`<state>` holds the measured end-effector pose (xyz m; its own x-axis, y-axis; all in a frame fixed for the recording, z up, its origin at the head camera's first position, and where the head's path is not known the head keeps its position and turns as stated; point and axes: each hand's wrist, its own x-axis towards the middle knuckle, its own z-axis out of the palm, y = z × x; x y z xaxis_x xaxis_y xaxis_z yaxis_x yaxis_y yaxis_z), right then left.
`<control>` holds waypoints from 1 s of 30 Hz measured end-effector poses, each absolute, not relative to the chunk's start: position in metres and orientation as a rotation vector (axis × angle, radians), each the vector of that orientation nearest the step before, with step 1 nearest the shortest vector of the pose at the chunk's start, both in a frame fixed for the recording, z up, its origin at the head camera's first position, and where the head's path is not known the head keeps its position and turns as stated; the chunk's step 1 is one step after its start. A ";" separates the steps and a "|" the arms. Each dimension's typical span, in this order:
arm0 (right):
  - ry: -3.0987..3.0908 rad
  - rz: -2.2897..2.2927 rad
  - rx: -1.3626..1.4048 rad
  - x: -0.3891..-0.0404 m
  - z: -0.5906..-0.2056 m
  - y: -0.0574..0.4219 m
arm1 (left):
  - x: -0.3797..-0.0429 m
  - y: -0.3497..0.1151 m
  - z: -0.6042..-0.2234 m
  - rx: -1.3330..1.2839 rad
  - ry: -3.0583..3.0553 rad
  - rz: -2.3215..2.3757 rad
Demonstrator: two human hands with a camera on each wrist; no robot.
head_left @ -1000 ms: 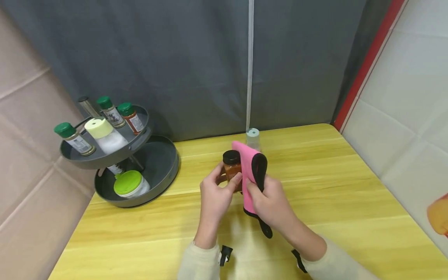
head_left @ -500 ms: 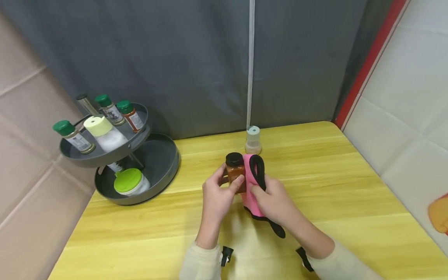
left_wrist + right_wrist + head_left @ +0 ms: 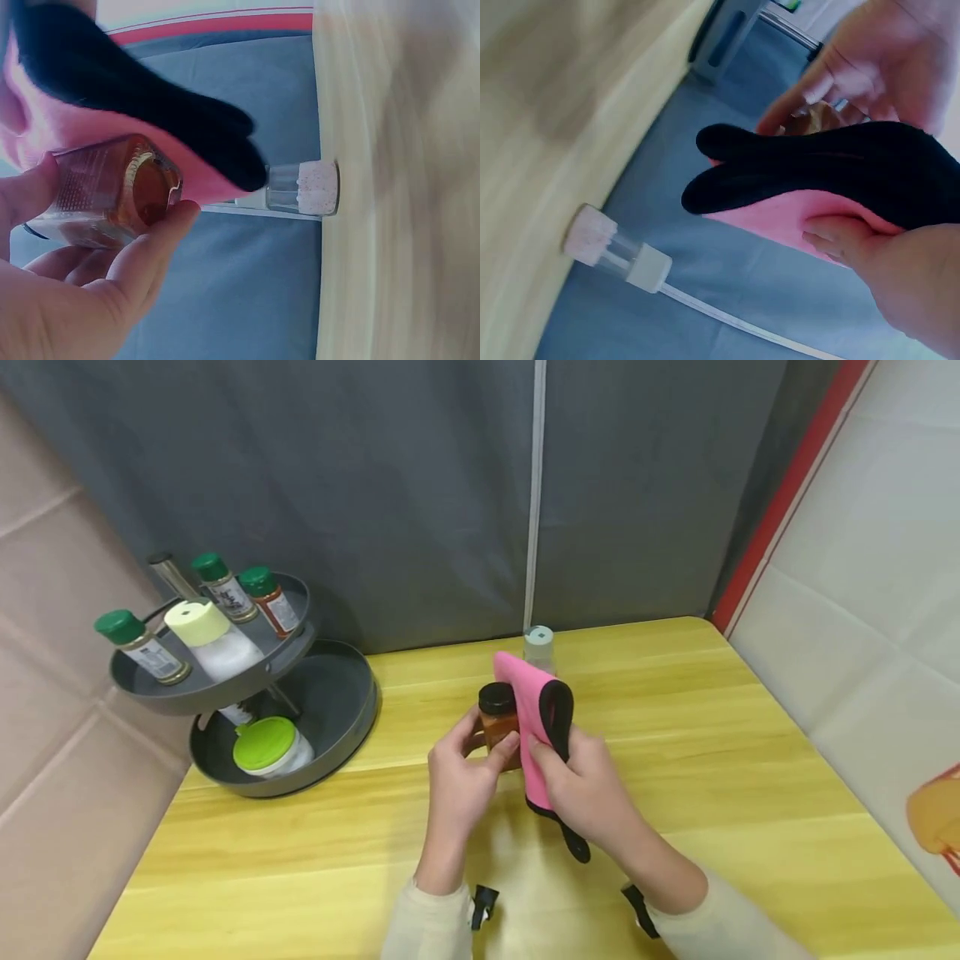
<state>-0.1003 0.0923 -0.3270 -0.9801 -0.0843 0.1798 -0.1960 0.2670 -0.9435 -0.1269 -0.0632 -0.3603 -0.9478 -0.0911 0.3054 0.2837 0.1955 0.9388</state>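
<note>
My left hand (image 3: 463,777) grips a small clear spice jar (image 3: 498,724) with a black lid and reddish-brown contents. In the left wrist view the jar (image 3: 112,191) is tilted, its base showing, held above the table between thumb and fingers. A folded pink cloth (image 3: 528,727) with black edging is pinched in my right hand (image 3: 588,789), thumb on its near face. The cloth lies against the jar's right side. From the right wrist, the folded cloth (image 3: 802,169) hides most of the jar behind it.
A two-tier grey rack (image 3: 337,752) stands at the left. Its upper tier bears several green-capped spice jars and a cream-capped shaker (image 3: 213,639); a green-lidded tub (image 3: 270,749) sits below. A pale-capped shaker (image 3: 538,645) stands behind the cloth, near the grey curtain (image 3: 412,510).
The cloth dipped along the jar's side half a second ago and is now back up, again overlapping the shaker behind. Right hand shifted slightly with it; the left keeps its grip on the jar.
</note>
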 end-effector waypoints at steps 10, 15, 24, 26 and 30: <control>-2.655 1.897 0.184 -0.100 -0.343 0.097 | -0.122 -0.064 -0.358 -0.166 -2.164 -1.798; -2.676 1.866 0.182 -0.102 -0.331 0.101 | -0.120 -0.063 -0.357 -0.181 -2.180 -1.795; -2.246 1.837 0.357 -0.086 -0.310 0.101 | -0.116 -0.062 -0.356 -0.198 -2.179 -1.796; -2.227 1.831 0.384 -0.083 -0.314 0.099 | -0.114 -0.061 -0.355 -0.192 -2.175 -1.802; -2.330 1.817 0.360 -0.084 -0.326 0.096 | -0.113 -0.062 -0.353 -0.169 -2.149 -1.813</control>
